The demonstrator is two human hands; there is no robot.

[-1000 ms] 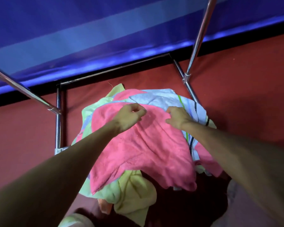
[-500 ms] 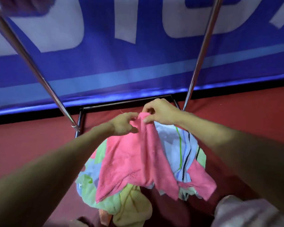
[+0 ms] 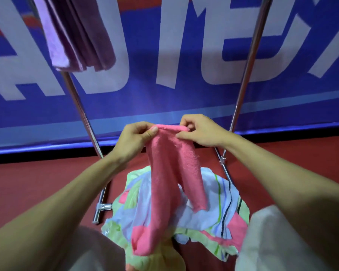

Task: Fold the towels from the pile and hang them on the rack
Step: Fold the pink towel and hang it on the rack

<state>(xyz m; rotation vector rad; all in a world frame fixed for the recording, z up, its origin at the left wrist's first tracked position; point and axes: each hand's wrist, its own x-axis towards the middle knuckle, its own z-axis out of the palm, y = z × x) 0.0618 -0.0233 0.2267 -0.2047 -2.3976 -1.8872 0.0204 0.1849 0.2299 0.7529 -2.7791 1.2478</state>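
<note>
Upper left: a purple towel (image 3: 74,34) hangs in folds. Its top is cut off by the frame edge, so the bar carrying it is not visible. Below it, the left pole of the rack (image 3: 81,116) slants down behind the left forearm to a metal foot joint (image 3: 103,207) on the red floor (image 3: 27,182). The stretch between pole and joint is hidden by the arm. Behind all this hangs a blue banner (image 3: 184,98) with large white lettering, blurred and cropped, not readable. Centre: the left hand (image 3: 134,138) pinches the left end of the pink towel (image 3: 170,173) at its top edge, between thumb and forefinger; the remaining fingers are curled behind the cloth and mostly concealed. The towel is held up in front of the rack, above the pile (image 3: 213,208), and droops in two bunched lobes. Whether its lower end rests on the pile or hangs clear cannot be determined. The pile, of striped, pale green, blue and pink cloth, lies on the floor between the rack's poles, its near edge cut off by pale-clothed knees (image 3: 272,241). The right hand (image 3: 200,132) grips the right end of the same top edge, thumb beneath and fingers curled over it. Right: the second pole (image 3: 247,71) runs out of frame at the top, its base hidden behind the right forearm.
</note>
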